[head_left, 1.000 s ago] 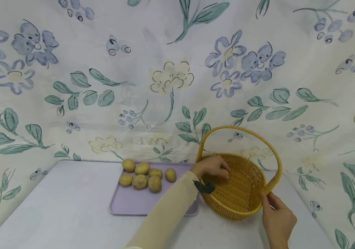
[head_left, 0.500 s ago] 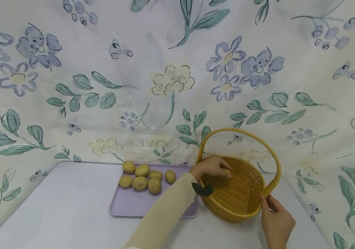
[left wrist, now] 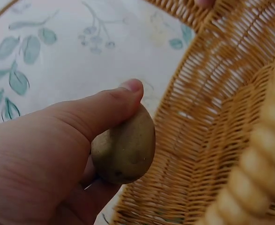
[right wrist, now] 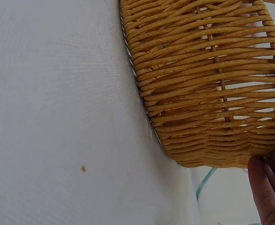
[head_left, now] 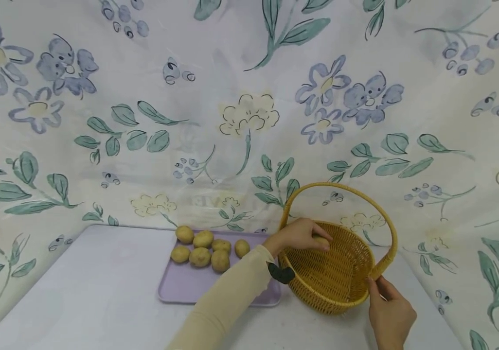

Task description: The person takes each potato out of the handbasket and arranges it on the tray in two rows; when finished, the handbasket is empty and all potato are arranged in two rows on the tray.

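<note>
A potato (left wrist: 125, 145) is held between the thumb and fingers of my left hand (head_left: 300, 236). In the head view that hand reaches over the left rim of a yellow-brown wicker basket (head_left: 326, 274), and most of the potato is hidden by the fingers. My right hand (head_left: 391, 311) pinches the basket's right rim near the foot of the tall handle (head_left: 354, 189). The right wrist view shows its thumb (right wrist: 261, 190) against the woven edge. Beside the basket, a lilac tray (head_left: 184, 287) bears several potatoes (head_left: 220, 261) grouped towards its back.
The tray and basket stand side by side on a white table (head_left: 100, 287). A floral-patterned cloth (head_left: 214, 160) hangs behind the table. My left forearm in a cream sleeve (head_left: 227, 296) crosses the tray's right part.
My left hand has edged slightly right inside the basket with the potato. The right hand keeps its place on the rim. The head view has shifted a little.
</note>
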`<state>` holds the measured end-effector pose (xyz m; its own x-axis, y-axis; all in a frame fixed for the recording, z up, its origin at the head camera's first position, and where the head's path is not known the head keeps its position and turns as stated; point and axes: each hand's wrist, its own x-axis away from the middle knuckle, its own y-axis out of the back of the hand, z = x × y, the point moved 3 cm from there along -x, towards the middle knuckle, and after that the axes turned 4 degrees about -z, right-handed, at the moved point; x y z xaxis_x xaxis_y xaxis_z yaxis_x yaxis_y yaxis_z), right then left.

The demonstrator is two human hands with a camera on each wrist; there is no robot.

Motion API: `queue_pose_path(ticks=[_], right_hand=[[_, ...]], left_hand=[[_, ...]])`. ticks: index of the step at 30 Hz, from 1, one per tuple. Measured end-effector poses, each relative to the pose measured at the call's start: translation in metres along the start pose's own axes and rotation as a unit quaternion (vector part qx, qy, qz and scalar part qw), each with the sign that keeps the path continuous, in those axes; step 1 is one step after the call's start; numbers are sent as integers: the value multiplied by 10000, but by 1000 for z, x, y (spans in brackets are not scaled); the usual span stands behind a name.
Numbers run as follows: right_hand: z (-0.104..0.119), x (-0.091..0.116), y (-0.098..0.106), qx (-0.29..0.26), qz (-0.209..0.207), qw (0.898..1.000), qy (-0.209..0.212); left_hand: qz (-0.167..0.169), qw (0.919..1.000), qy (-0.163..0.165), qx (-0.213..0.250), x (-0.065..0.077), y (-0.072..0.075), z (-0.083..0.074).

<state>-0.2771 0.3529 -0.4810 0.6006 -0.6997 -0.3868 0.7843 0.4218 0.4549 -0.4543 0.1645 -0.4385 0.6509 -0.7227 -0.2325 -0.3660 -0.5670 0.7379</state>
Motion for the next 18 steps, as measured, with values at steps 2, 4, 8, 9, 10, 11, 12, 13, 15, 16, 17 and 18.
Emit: queue_pose_path(ticks=[2,4,8,9,10,11,12,13,15,16,17,18], right_hand=[[1,0,0,-8,-56,9999,89],[1,0,-1,-24,-102,9998,193],[0,-1,-2,-59,-143,9991,403],[0,-2,-2,-54,-139,9990,420],[0,-2,-2,-42,-140,9990,430],[0,-1,-2,-37,-130,9991,413],[0,-1,-2,-31,-117,9992,392],[0,-1,-1,-27,-97,9993,348],[0,-1,0,-37,-53,9997,231],[0,0,0,-35,-42,9998,185],[0,0,0,-34,-31,9999,141],[0,0,1,-31,-26,9999,121]], left_hand=[[25,10000,-45,-39,3,4,-7],[54,9999,-50,-95,6,7,-13],[80,9996,-150,-241,13,14,-24],[86,9994,-189,-294,15,16,-26],[102,9991,-232,-327,17,18,-27],[118,9988,-281,-384,19,20,-28],[133,9985,-314,-436,21,21,-29],[148,9981,-349,-489,24,23,-30],[188,9972,-429,-588,29,27,-32],[206,9969,-465,-598,32,29,-33],[218,9967,-492,-606,35,31,-34],[229,9964,-542,-609,39,33,-36]])
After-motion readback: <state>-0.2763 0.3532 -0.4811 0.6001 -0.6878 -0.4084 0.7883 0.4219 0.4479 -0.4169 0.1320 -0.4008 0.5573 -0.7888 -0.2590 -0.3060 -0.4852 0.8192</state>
